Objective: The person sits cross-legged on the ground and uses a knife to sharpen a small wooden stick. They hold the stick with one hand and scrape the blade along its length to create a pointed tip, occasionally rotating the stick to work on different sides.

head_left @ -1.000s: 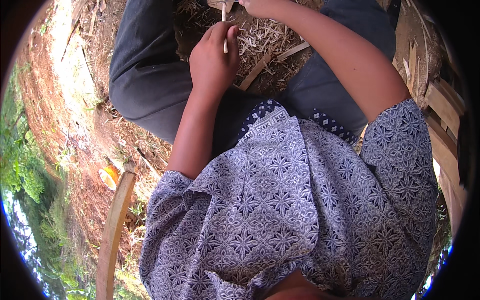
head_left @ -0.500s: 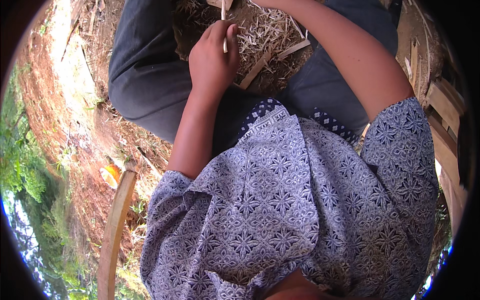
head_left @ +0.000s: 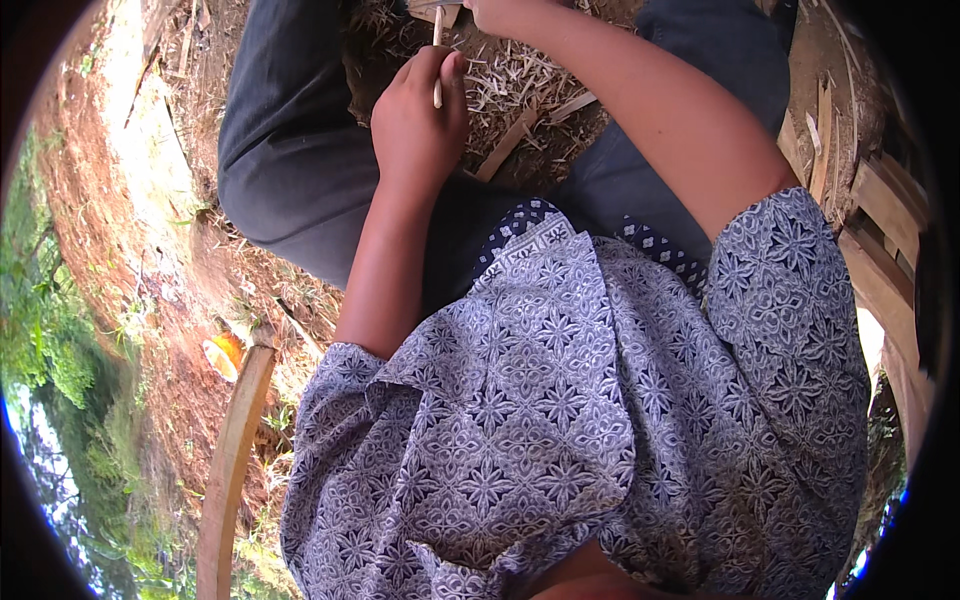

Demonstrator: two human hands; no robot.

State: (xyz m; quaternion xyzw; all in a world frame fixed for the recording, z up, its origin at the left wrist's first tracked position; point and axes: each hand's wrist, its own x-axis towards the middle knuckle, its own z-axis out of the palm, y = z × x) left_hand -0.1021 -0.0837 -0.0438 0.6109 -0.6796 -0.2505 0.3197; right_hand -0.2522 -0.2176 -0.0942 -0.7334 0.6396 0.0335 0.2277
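Note:
A thin pale wooden stick points away from me, with my left hand closed around it and its near end poking out between thumb and fingers. My right hand is at the top edge, just right of the stick's far part. From its fingers a thin grey blade, like a knife's, reaches left across the stick. The picture's edge cuts off part of this hand and most of the tool. Behind the stick's far end shows a pale piece of wood.
Wood shavings and a flat offcut lie on the ground between my legs. A curved wooden post rises at the left, near an orange-and-white object. Boards stand at the far right.
My right hand has come left and nearer, bringing the blade into view at the stick. The left hand and stick have shifted slightly left and nearer.

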